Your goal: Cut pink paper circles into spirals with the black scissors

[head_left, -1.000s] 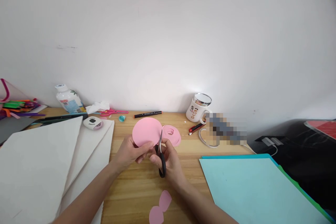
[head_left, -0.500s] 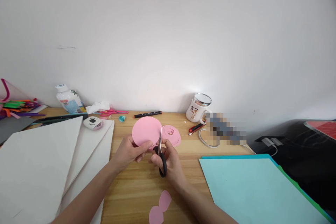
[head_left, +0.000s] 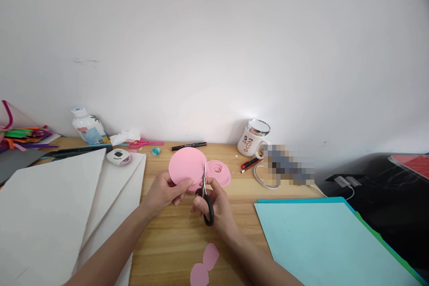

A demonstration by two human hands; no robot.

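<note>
Between thumb and fingers, my left hand (head_left: 167, 192) pinches a round pink paper disc (head_left: 187, 165) by its lower edge. My right hand (head_left: 216, 203) is closed around black-handled scissors (head_left: 208, 210), whose blades point up along the disc's right edge. How far the blades are apart is hard to make out. Behind the scissors lie pink paper rings (head_left: 224, 179), stacked on the wooden table. Nearer to me, two petal-shaped pink paper pieces (head_left: 211, 257) rest between my forearms.
White boards (head_left: 50, 205) cover the left side, with a white tape dispenser (head_left: 118, 157) on them. Pink scissors (head_left: 144, 143), a black marker (head_left: 189, 146) and a white mug (head_left: 254, 138) stand or lie along the wall. Light blue sheets (head_left: 321, 237) lie at right.
Very little differs. The paper disc and the scissors have shifted slightly against each other, with the blades still at the disc's right edge.
</note>
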